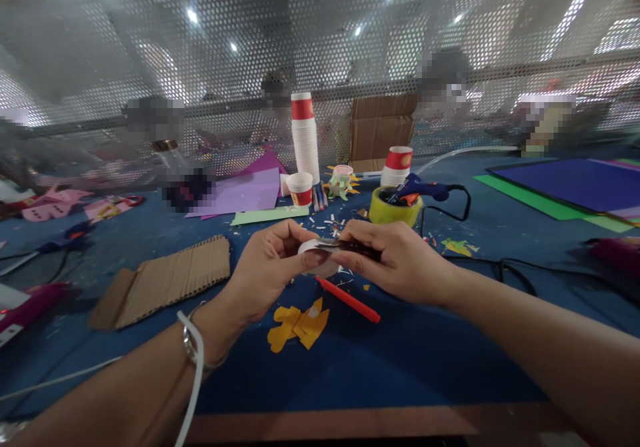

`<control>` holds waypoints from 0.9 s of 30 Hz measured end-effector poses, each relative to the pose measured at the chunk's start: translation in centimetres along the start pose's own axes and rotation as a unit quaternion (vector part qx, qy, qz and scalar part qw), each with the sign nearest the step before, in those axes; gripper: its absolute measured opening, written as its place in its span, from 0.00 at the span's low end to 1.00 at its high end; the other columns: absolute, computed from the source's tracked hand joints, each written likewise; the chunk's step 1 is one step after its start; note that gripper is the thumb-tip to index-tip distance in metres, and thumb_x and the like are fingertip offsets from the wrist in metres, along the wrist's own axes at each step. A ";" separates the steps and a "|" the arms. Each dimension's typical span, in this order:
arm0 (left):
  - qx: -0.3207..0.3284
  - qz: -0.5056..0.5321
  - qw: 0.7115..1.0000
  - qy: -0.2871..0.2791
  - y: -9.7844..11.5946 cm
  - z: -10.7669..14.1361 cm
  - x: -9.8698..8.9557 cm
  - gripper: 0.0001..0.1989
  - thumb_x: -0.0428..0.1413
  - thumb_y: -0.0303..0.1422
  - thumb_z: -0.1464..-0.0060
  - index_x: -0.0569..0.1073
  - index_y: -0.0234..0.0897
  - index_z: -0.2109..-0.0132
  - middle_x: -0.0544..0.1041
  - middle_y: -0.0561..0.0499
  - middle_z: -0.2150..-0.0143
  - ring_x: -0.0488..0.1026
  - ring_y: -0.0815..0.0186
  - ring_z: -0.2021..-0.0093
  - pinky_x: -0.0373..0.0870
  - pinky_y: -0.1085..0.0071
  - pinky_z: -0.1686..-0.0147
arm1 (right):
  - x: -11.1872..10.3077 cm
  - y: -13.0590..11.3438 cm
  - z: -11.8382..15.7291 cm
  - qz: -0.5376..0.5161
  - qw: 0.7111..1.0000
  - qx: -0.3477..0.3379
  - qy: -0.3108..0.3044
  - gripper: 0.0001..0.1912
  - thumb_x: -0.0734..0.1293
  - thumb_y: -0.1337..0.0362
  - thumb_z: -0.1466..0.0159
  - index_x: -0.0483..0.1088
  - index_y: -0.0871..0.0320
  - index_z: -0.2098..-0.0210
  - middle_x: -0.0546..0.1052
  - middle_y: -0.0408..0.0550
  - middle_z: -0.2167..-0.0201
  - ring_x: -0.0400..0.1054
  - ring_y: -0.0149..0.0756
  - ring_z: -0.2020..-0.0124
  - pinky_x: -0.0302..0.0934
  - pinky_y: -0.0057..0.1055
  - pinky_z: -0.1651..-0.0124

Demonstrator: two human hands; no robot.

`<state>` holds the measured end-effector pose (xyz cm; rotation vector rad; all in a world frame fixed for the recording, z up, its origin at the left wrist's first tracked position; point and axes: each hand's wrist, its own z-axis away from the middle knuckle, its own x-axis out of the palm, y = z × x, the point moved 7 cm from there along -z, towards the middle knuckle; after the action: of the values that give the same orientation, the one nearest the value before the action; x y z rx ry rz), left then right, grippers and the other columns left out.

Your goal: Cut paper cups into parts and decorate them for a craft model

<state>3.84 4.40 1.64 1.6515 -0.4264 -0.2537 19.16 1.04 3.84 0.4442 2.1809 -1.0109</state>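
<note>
My left hand is closed on a white paper cup, its fingers pinching the rim in front of my chest. Fingers hide much of the cup. A dark-handled cutting tool is gripped in my right hand, its metal blade against the cup's edge. Whether it is a knife or scissors I cannot tell. On the blue table just below my hands lies a red-orange marker. Cut yellow paper shapes rest nearer to me. White paper scraps are scattered beyond my fingers.
A tall cup stack, a single cup and a decorated cup stand ahead. Right of them, a blue glue gun rests on a yellow tape roll; its cord trails right. Corrugated cardboard lies left. Coloured sheets lie right.
</note>
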 end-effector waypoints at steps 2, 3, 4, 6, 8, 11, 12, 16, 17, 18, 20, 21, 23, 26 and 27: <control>0.010 -0.012 1.000 0.001 -0.1 -0.1 -0.1 0.13 0.72 0.29 0.57 0.75 0.35 0.67 0.82 0.54 0.69 0.77 0.71 0.69 0.74 0.76 0.66 | 0.1 0.1 0.0 -0.001 1.000 0.001 -0.004 0.17 0.62 0.52 0.30 0.64 0.57 0.70 0.63 0.37 0.79 0.55 0.27 0.78 0.46 0.29 0.74; 0.016 -0.016 1.000 0.002 -0.1 -0.1 -0.1 0.13 0.72 0.28 0.56 0.75 0.35 0.67 0.82 0.54 0.69 0.77 0.72 0.69 0.74 0.76 0.66 | 0.1 0.1 0.0 0.002 1.000 0.002 -0.004 0.17 0.62 0.52 0.30 0.64 0.57 0.70 0.62 0.37 0.79 0.54 0.27 0.78 0.46 0.29 0.74; 0.019 -0.018 1.000 0.002 -0.2 -0.1 -0.1 0.12 0.72 0.29 0.56 0.75 0.35 0.67 0.82 0.54 0.69 0.77 0.72 0.70 0.73 0.76 0.66 | 0.1 0.2 0.0 0.007 1.000 0.002 -0.002 0.17 0.62 0.52 0.30 0.64 0.57 0.70 0.62 0.37 0.80 0.54 0.27 0.79 0.46 0.29 0.74; 0.021 -0.012 1.000 0.003 -0.4 -0.1 -0.1 0.12 0.72 0.29 0.56 0.75 0.35 0.67 0.82 0.54 0.70 0.77 0.72 0.70 0.73 0.77 0.67 | 0.1 0.3 0.1 0.017 1.000 0.002 0.004 0.17 0.63 0.52 0.30 0.63 0.57 0.70 0.62 0.37 0.80 0.54 0.27 0.78 0.45 0.29 0.74; 0.015 0.001 1.000 0.007 -0.5 -0.1 0.0 0.13 0.72 0.28 0.57 0.75 0.35 0.68 0.82 0.55 0.70 0.77 0.73 0.70 0.73 0.77 0.67 | 0.1 0.3 0.2 0.023 1.000 0.001 0.008 0.17 0.63 0.52 0.30 0.63 0.57 0.70 0.63 0.38 0.79 0.54 0.27 0.78 0.45 0.29 0.74; -0.002 0.013 1.000 0.010 -0.3 0.0 0.1 0.13 0.72 0.28 0.58 0.75 0.35 0.68 0.82 0.54 0.70 0.77 0.73 0.71 0.73 0.77 0.67 | 0.1 0.2 0.1 0.023 1.000 0.002 0.009 0.17 0.63 0.53 0.30 0.63 0.57 0.70 0.62 0.37 0.79 0.54 0.27 0.78 0.45 0.29 0.74; -0.006 0.016 1.000 0.009 -0.2 0.0 0.1 0.13 0.72 0.29 0.58 0.75 0.35 0.68 0.82 0.54 0.70 0.77 0.73 0.71 0.73 0.77 0.67 | 0.0 0.2 0.1 0.021 1.000 0.005 0.010 0.17 0.63 0.53 0.30 0.63 0.57 0.70 0.62 0.37 0.79 0.54 0.27 0.78 0.45 0.29 0.74; -0.016 0.025 1.000 0.005 -0.2 -0.1 0.2 0.13 0.72 0.28 0.58 0.75 0.34 0.68 0.82 0.54 0.70 0.77 0.73 0.71 0.73 0.77 0.67 | 0.2 0.4 0.0 0.007 1.000 0.023 0.006 0.17 0.63 0.52 0.30 0.64 0.57 0.69 0.64 0.38 0.78 0.55 0.28 0.77 0.46 0.29 0.73; -0.017 0.026 1.000 0.005 -0.4 -0.1 0.2 0.13 0.72 0.28 0.58 0.75 0.34 0.68 0.82 0.54 0.70 0.77 0.73 0.71 0.72 0.77 0.67 | 0.3 0.4 0.0 0.006 1.000 0.027 0.005 0.17 0.62 0.52 0.30 0.64 0.57 0.69 0.64 0.39 0.78 0.55 0.28 0.77 0.46 0.30 0.73; -0.018 0.025 1.000 0.006 -0.5 -0.1 0.2 0.13 0.72 0.28 0.58 0.75 0.34 0.68 0.82 0.54 0.70 0.77 0.73 0.70 0.72 0.77 0.67 | 0.4 0.5 0.0 0.007 1.000 0.030 0.003 0.16 0.62 0.52 0.30 0.64 0.57 0.69 0.63 0.39 0.78 0.55 0.28 0.77 0.45 0.30 0.73; -0.018 0.028 0.999 0.005 -0.7 -0.2 0.2 0.13 0.72 0.28 0.58 0.75 0.34 0.68 0.82 0.55 0.70 0.76 0.73 0.70 0.72 0.77 0.66 | 0.6 0.5 0.0 0.008 0.999 0.031 0.000 0.16 0.62 0.53 0.31 0.62 0.56 0.70 0.63 0.39 0.78 0.54 0.29 0.77 0.45 0.30 0.73; -0.019 0.030 0.999 0.004 -0.9 -0.1 0.3 0.13 0.72 0.28 0.57 0.75 0.34 0.68 0.82 0.55 0.70 0.76 0.73 0.70 0.72 0.77 0.66 | 0.6 0.5 -0.1 0.008 0.999 0.031 0.001 0.16 0.62 0.53 0.31 0.61 0.56 0.71 0.62 0.38 0.78 0.54 0.28 0.77 0.45 0.30 0.73; -0.020 0.034 0.999 0.003 -1.0 -0.1 0.4 0.13 0.72 0.28 0.57 0.74 0.34 0.68 0.82 0.55 0.70 0.76 0.73 0.70 0.72 0.76 0.67 | 0.7 0.5 0.0 0.008 1.000 0.030 0.001 0.17 0.63 0.53 0.31 0.60 0.56 0.71 0.62 0.38 0.78 0.54 0.28 0.77 0.45 0.30 0.73; -0.017 0.038 0.999 0.007 -1.1 0.0 0.5 0.13 0.71 0.28 0.57 0.74 0.35 0.68 0.82 0.55 0.70 0.76 0.73 0.70 0.71 0.76 0.66 | 0.6 0.5 0.0 0.010 1.000 0.027 0.006 0.17 0.63 0.53 0.31 0.59 0.55 0.72 0.62 0.38 0.78 0.54 0.28 0.77 0.45 0.30 0.73; -0.017 0.039 0.999 0.007 -1.1 0.0 0.5 0.13 0.71 0.28 0.57 0.74 0.35 0.68 0.82 0.55 0.70 0.76 0.73 0.70 0.71 0.75 0.66 | 0.6 0.5 0.1 0.010 1.000 0.026 0.007 0.17 0.63 0.53 0.31 0.58 0.55 0.72 0.62 0.38 0.79 0.54 0.28 0.77 0.45 0.30 0.73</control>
<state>4.44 4.31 0.57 1.5988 -0.4740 -0.1903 19.07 1.36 3.11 0.4982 2.1632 -1.0577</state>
